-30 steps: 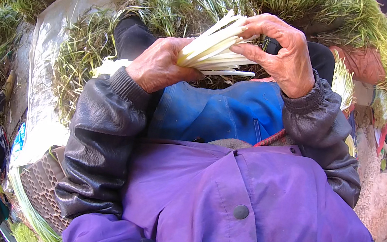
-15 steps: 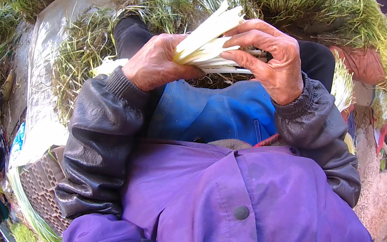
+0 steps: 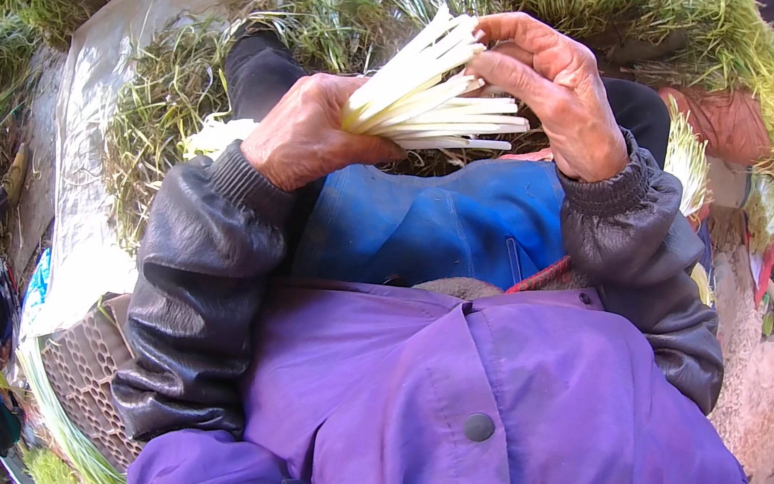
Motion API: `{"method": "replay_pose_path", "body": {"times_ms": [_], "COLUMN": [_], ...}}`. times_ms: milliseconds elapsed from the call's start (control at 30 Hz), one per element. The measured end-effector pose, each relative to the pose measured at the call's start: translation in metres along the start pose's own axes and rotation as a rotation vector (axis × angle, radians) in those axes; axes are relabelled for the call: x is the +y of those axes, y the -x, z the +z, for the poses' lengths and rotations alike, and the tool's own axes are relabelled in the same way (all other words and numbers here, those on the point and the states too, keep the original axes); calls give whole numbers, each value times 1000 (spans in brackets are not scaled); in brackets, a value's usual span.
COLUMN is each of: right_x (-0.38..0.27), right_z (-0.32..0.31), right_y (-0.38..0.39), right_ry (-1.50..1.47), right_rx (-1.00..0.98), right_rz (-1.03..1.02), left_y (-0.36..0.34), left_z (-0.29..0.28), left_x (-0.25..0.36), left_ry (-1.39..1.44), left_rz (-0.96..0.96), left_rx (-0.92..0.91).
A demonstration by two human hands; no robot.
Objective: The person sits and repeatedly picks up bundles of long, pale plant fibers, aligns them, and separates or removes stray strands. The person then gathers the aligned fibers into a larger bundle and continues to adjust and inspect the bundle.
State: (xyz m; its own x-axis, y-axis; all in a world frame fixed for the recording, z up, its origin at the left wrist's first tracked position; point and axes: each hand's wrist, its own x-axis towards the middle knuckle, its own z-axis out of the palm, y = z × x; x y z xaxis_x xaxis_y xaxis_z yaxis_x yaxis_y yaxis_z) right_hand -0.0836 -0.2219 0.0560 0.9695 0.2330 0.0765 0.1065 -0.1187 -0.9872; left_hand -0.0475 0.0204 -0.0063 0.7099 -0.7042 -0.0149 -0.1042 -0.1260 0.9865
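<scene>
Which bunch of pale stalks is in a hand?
The fanned-out bunch, gripped at one end by the left hand; another bunch, beyond the right sleeve, is unheld.

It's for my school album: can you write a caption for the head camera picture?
The left hand grips pale stalks, the right hand at their spread ends.

Floor, left of the right-hand fingers: grey ground, partly covered by a pale plastic sheet. Left of the fingers, nearer the wearer: a brown honeycomb-patterned panel, beside the sheet. Right of the fingers: a reddish-brown bundle; nearer the wearer, a rough pinkish-tan surface. Illumination: strong; the sheet's near portion is washed out to white.
</scene>
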Motion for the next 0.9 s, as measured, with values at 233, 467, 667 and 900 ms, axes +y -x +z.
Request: {"method": "replay_pose_path", "body": {"times_ms": [233,467,667,900], "right_x": [1,17,14,-3], "right_z": [-9,-10,2,-9], "right_y": [-11,-19,-20,-4], "right_ry": [13,-53,12,149], "right_rx": [-185,-295,-252,-109], "right_rz": [103,135,61,-1], "left_y": [0,1,1,2], "left_z": [2,4,3,3], "left_x": [4,5,4,2], "left_ry": [-67,-27,-89,-70], "left_rz": [-10,-25,0,70], "left_rx": [-15,-20,-30,6]}}
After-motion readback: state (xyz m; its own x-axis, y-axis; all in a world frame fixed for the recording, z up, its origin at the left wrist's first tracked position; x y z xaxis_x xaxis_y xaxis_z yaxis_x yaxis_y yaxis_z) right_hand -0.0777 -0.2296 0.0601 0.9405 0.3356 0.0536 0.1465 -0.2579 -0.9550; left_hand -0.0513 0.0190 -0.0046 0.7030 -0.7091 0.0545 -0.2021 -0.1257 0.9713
